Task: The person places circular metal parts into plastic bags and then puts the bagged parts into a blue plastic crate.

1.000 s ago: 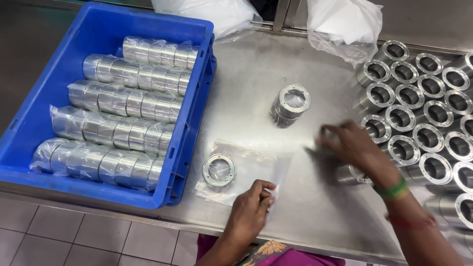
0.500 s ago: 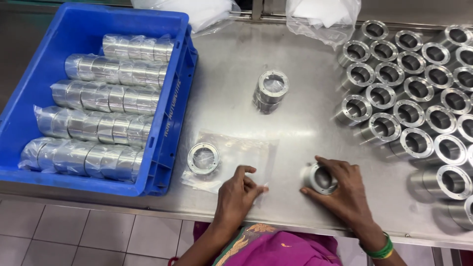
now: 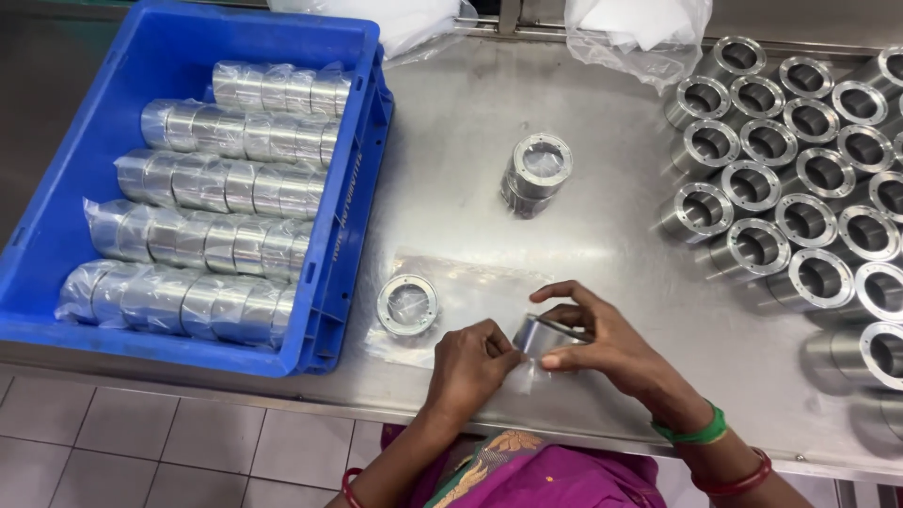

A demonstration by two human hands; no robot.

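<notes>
Stainless-steel worktop (image 3: 602,235) fills my view, with grey floor tiles along its near edge. At far left, a blue plastic crate (image 3: 85,122) sits on the bench, holding five rows of shiny metal cylinders wrapped in clear plastic sleeves (image 3: 202,226). Just beside the crate's right wall, a flat metal ring (image 3: 407,305) lies on a clear plastic bag (image 3: 470,292) spread flat on the steel. My left hand (image 3: 470,362) pinches the near edge of that bag between fingertips, closed on the film. Touching it, my right hand (image 3: 602,343) grips a short machined steel cylinder (image 3: 544,334), tilted, its end at the bag's mouth; green and red bangles circle that wrist. Farther back, near the middle, a lone upright steel ring part (image 3: 536,174) stands apart. At right, bare hollow steel cylinders (image 3: 800,179) stand upright in close ranks. Two crumpled clear bags (image 3: 640,33) rest along the back edge.
</notes>
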